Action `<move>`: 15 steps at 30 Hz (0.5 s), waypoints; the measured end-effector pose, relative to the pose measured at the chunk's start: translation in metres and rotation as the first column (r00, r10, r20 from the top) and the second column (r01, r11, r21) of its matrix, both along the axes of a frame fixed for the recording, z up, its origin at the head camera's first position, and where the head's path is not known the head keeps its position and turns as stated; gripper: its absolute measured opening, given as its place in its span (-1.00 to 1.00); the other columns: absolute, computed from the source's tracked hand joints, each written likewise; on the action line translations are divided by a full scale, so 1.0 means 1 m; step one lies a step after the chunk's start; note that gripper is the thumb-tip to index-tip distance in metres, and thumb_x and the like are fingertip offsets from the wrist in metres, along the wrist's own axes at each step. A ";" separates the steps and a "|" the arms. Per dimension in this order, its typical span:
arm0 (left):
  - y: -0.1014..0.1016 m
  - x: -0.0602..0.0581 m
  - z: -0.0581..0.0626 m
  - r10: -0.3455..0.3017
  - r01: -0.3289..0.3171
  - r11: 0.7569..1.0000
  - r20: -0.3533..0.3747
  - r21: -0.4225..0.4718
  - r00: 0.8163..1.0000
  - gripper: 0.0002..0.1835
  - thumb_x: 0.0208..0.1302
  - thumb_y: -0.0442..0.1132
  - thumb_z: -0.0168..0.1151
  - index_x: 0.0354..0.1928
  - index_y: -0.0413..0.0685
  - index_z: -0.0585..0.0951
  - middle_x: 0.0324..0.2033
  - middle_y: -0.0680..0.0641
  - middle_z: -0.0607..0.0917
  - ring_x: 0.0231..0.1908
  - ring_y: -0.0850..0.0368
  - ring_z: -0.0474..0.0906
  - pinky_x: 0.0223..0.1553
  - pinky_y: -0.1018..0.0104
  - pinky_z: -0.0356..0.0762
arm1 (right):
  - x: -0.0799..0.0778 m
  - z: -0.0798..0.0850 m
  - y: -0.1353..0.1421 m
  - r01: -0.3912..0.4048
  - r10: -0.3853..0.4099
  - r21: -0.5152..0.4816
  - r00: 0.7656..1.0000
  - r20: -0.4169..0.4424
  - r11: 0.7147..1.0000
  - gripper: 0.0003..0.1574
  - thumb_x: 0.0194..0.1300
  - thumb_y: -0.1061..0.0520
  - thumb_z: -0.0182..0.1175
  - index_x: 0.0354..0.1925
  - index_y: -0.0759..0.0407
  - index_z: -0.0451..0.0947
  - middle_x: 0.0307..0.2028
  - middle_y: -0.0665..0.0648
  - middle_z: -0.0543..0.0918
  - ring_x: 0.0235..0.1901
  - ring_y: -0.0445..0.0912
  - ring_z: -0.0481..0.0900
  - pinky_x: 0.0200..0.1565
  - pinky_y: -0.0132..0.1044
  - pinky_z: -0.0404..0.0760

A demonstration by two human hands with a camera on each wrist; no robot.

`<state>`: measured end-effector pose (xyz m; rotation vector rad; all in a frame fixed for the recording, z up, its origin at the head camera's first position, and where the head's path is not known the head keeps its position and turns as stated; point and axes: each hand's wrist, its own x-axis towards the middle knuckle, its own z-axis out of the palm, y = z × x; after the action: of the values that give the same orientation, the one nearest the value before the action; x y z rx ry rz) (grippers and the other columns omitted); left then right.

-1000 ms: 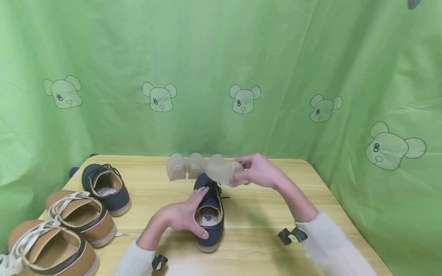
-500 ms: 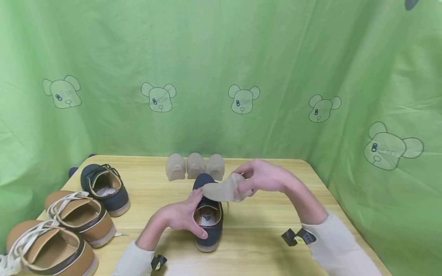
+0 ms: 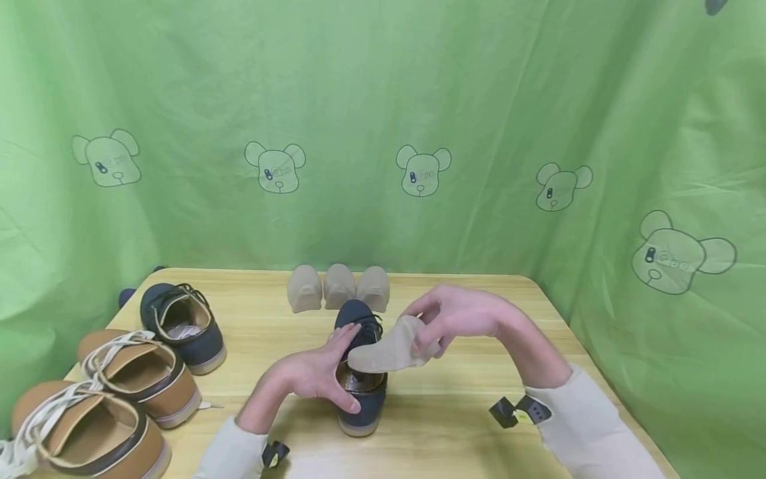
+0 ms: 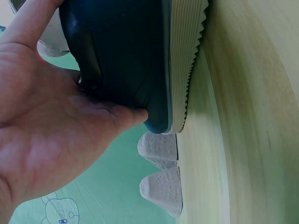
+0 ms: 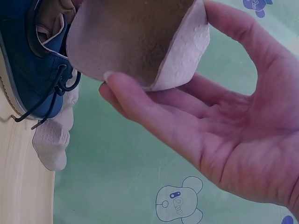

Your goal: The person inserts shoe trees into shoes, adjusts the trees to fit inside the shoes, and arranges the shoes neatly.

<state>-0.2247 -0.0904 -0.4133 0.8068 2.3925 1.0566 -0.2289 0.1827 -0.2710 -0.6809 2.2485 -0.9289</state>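
A navy lace-up shoe (image 3: pixel 363 406) stands on the table, toe pointing away from me. My left hand (image 3: pixel 314 374) grips it from the left, with the thumb by the heel and the fingers near the laces. My right hand (image 3: pixel 463 313) holds a beige moulded-pulp shoe insert (image 3: pixel 385 351) by its wide end. The insert's rounded tip hangs over the front of the shoe's opening; whether it touches the shoe I cannot tell. In the right wrist view, the insert (image 5: pixel 184 58) is hollow, pinched between thumb and fingers. The left wrist view shows the shoe's side (image 4: pixel 126 51) and ridged sole.
Three similar pulp inserts (image 3: pixel 339 287) stand in a row behind the shoe. At the left are another navy shoe (image 3: pixel 200 342) and two brown shoes (image 3: pixel 173 392) with white laces. A green curtain (image 3: pixel 359 219) surrounds the wooden table (image 3: pixel 479 412).
My right hand has brought the insert toward me and down, from beside the row of inserts to over the shoe's opening. The left hand has stayed on the shoe.
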 end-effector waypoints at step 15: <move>0.000 -0.002 -0.002 -0.008 0.008 1.000 -0.016 -0.005 1.000 0.47 -0.17 0.01 0.66 0.62 -0.17 -0.19 0.61 -0.30 -0.24 0.60 -0.23 -0.37 0.56 -0.18 -0.15 | -0.001 -0.016 -0.012 -0.015 0.013 0.019 0.998 0.067 1.000 -0.60 0.04 0.10 0.36 -0.09 0.15 0.72 -0.31 0.12 0.76 -0.31 -0.07 0.71 -0.25 0.02 0.78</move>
<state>-0.2270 -0.0903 -0.4151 0.8255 2.4018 1.0452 -0.2302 0.1707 -0.2867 -0.6467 2.1883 -0.9088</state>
